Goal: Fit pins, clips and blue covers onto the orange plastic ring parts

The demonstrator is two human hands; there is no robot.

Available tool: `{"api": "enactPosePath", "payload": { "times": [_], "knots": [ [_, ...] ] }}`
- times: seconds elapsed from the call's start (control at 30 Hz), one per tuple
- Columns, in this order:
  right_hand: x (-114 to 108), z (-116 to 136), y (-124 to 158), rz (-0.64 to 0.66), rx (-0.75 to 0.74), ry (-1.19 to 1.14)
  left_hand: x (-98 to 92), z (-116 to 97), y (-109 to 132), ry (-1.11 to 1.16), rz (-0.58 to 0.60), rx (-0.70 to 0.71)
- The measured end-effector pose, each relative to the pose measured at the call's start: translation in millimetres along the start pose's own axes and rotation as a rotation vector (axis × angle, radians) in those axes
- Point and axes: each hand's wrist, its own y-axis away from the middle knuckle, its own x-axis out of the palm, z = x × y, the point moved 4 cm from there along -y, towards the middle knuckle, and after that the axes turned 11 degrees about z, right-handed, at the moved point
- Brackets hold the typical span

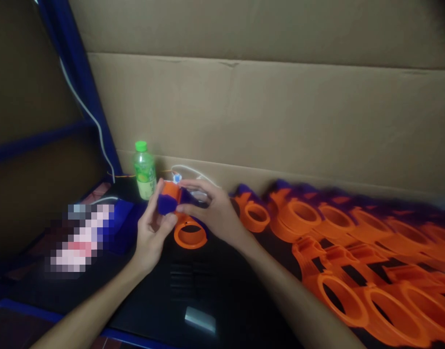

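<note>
Between both hands is an orange-and-purple plastic part. My left hand grips its left side, thumb in front and fingers behind. From the right, my right hand closes on the same part with thumb and fingertips. Just below it shows an orange ring; whether it belongs to the held part or lies beneath it, I cannot tell. Several dark strips lie on the black tabletop nearer to me.
Orange ringed parts crowd the table's right side, several with purple pieces along the back row. A green-capped bottle stands behind my left hand. Farther left is a blue object. Cardboard walls off the back; a white cable hangs left.
</note>
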Motion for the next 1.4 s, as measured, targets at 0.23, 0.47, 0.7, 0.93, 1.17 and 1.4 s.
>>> {"api": "enactPosePath", "payload": {
  "times": [0.23, 0.47, 0.7, 0.93, 1.17, 1.4],
  "knots": [
    [4.1, -6.6, -3.0, 0.064, -0.008, -0.073, -2.8, -3.7, -4.0, -0.21, -0.001, 0.141],
    [-0.5, -25.4, -5.7, 0.0, 0.249, -0.255, 2.8, -7.5, -2.9, -0.106, 0.047, 0.099],
    [0.0, -32.2, -1.8, 0.044, 0.336, -0.563, 6.8, -9.1, -0.8, 0.025, 0.127, 0.024],
    [2.1, -32.0, -1.5, 0.08, 0.351, -0.628, 4.5, -12.0, -1.5, 0.012, 0.156, -0.008],
    [-2.1, 4.4, 3.3, -0.034, 0.101, 0.32, 0.2, -13.8, -8.7, 0.068, 0.017, 0.04],
    [26.9, 32.2, 30.5, 0.163, 0.135, 1.122, -5.3, 4.3, -13.2, 0.2, -0.072, -0.077]
  ]
}}
